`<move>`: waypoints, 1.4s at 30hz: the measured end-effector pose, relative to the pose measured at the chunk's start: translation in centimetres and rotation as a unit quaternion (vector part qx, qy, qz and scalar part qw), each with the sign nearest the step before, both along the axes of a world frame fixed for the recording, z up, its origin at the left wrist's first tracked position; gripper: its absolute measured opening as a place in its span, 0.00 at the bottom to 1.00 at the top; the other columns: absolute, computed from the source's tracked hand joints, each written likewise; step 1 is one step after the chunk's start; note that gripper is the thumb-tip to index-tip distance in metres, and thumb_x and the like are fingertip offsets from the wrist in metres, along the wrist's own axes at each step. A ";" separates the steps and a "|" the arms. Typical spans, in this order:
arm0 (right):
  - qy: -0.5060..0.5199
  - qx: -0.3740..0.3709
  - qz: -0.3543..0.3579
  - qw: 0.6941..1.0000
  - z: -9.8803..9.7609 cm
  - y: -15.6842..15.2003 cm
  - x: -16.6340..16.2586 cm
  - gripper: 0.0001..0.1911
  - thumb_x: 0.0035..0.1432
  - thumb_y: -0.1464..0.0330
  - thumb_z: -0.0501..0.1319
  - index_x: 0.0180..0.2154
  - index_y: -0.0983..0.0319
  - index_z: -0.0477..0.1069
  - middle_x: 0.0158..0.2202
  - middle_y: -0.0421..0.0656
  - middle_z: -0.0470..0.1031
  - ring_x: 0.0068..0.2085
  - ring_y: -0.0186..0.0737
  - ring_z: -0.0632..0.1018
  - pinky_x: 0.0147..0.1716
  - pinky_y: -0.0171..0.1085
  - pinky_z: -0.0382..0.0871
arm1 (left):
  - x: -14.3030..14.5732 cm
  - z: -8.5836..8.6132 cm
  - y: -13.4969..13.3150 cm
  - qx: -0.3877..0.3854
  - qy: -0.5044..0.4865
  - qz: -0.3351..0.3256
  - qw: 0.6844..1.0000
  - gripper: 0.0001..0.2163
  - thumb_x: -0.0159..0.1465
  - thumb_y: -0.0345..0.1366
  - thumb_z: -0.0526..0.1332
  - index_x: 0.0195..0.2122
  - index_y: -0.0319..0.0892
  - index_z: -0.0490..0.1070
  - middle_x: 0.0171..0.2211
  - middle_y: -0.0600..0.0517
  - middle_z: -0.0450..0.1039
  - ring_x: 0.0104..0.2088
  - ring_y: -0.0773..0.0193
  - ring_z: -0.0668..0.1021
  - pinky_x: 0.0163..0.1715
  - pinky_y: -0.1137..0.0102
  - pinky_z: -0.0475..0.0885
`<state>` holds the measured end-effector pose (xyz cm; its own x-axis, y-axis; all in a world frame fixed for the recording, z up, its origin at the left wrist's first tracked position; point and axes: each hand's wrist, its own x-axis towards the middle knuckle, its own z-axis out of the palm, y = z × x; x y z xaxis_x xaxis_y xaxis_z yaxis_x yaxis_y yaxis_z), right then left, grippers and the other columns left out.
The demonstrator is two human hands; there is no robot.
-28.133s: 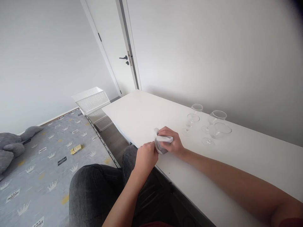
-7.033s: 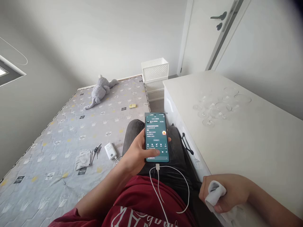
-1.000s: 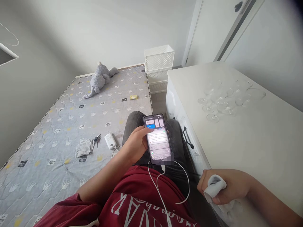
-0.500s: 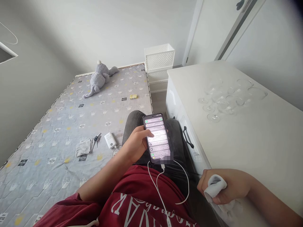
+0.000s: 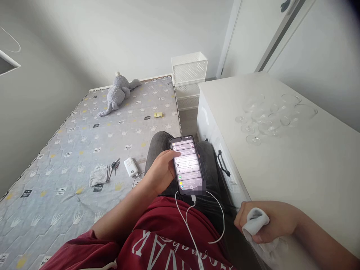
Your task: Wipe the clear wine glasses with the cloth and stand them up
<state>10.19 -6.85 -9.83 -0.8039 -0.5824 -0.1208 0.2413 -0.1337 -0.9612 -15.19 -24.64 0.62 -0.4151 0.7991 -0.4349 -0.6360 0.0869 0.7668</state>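
Note:
My left hand (image 5: 163, 170) grips a smartphone (image 5: 188, 170) above my lap, with the thumb over its lit screen. Rows of notifications fill the screen; their text is too small to read. A white charging cable (image 5: 193, 201) is plugged into the phone's lower end and loops over my red shirt. At the lower right, my right hand (image 5: 270, 221) is closed around a crumpled white cloth (image 5: 255, 223), part of which sticks out above the fingers. This hand is beside the front edge of the white cabinet (image 5: 295, 180).
Several clear stemmed glasses (image 5: 270, 120) lie on the cabinet top. On the mattress (image 5: 64, 150) at left are a power bank (image 5: 130, 167), keys (image 5: 115, 165), a folded cloth (image 5: 99, 176), a yellow packet (image 5: 158, 114) and a grey plush toy (image 5: 119, 92). White baskets (image 5: 189, 69) stand behind.
The notification list on the phone has scrolled upward, and my left thumb has moved slightly up the screen. My right hand with the cloth stays put.

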 end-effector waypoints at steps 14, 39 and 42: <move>0.001 0.008 -0.004 1.000 0.2 -0.1 -0.1 0.31 0.55 0.44 0.70 0.24 0.62 0.62 0.24 0.37 0.62 0.27 0.32 0.62 0.27 0.37 0.54 | 0.0 0.0 0.3 0.014 -0.051 0.018 0.998 0.20 0.74 0.43 0.55 0.58 0.37 0.76 0.48 0.39 0.84 0.51 0.46 0.84 0.54 0.53 0.79; 0.012 0.007 0.002 1.000 -0.1 0.0 0.0 0.29 0.57 0.47 0.70 0.25 0.62 0.61 0.25 0.37 0.62 0.27 0.32 0.62 0.28 0.36 0.55 | -0.1 0.0 0.1 0.008 -0.031 0.002 1.000 0.18 0.67 0.35 0.60 0.56 0.36 0.77 0.48 0.39 0.83 0.51 0.43 0.84 0.54 0.52 0.78; 0.009 0.014 -0.001 1.000 -0.1 0.0 0.0 0.30 0.56 0.45 0.69 0.24 0.61 0.61 0.25 0.38 0.63 0.27 0.33 0.63 0.28 0.38 0.56 | -0.2 -0.5 0.0 0.017 -0.009 -0.015 1.000 0.21 0.60 0.27 0.63 0.55 0.36 0.78 0.48 0.39 0.84 0.51 0.43 0.84 0.55 0.52 0.78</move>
<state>10.22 -6.88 -9.94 -0.8073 -0.5772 -0.1225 0.2240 -0.1077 -0.9686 -15.41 -24.67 0.15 -0.3838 0.8252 -0.4145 -0.6473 0.0797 0.7580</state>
